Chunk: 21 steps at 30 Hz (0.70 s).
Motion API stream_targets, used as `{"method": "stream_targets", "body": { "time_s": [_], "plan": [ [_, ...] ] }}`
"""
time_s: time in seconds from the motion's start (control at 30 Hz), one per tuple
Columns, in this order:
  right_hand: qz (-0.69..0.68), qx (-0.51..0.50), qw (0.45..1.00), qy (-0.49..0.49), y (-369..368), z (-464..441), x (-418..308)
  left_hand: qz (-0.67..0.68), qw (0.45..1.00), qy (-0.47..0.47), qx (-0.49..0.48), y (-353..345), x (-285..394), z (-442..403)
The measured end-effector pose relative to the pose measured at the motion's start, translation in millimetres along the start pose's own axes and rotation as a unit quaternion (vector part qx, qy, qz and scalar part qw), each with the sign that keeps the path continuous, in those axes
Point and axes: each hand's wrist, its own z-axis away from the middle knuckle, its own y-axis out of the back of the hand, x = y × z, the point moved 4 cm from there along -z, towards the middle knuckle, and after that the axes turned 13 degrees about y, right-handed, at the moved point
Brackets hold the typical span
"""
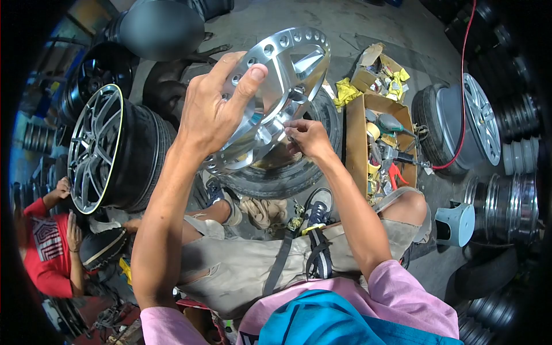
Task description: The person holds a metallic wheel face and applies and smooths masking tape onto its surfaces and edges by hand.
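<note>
A shiny machined metal wheel centre [275, 69], with a ring of holes round its edge, is held up tilted in front of me. My left hand [215, 106] grips its left edge, thumb on the near side and fingers over the rim. My right hand [310, 140] is closed in a pinch at the spokes near the hub; whatever its fingertips hold is hidden or too small to make out. Below the wheel centre lies a tyre [282, 187] on the floor between my feet.
At right stands a cardboard box [355, 138] of tools, including an air tool [397, 154] on a red hose [460, 138]. Wheels with tyres [152, 152] stand at left and right [440, 126]. A person in a red shirt [49, 247] is at left; a blue stool [454, 224] is at right.
</note>
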Motion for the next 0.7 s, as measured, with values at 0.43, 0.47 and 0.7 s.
{"method": "stream_targets", "body": {
  "time_s": [0.43,0.47,0.7],
  "plan": [
    [0.038,0.041,0.998,0.02,-12,14,-10,0.006,0.999,-0.033,0.014,-3,0,1],
    [0.031,0.04,0.999,0.011,-16,15,-12,0.007,0.999,-0.033,0.013,-3,0,1],
    [-0.004,0.073,0.997,0.033,-26,15,-5,0.001,1.0,-0.005,0.004,-4,5,0]
  ]
}}
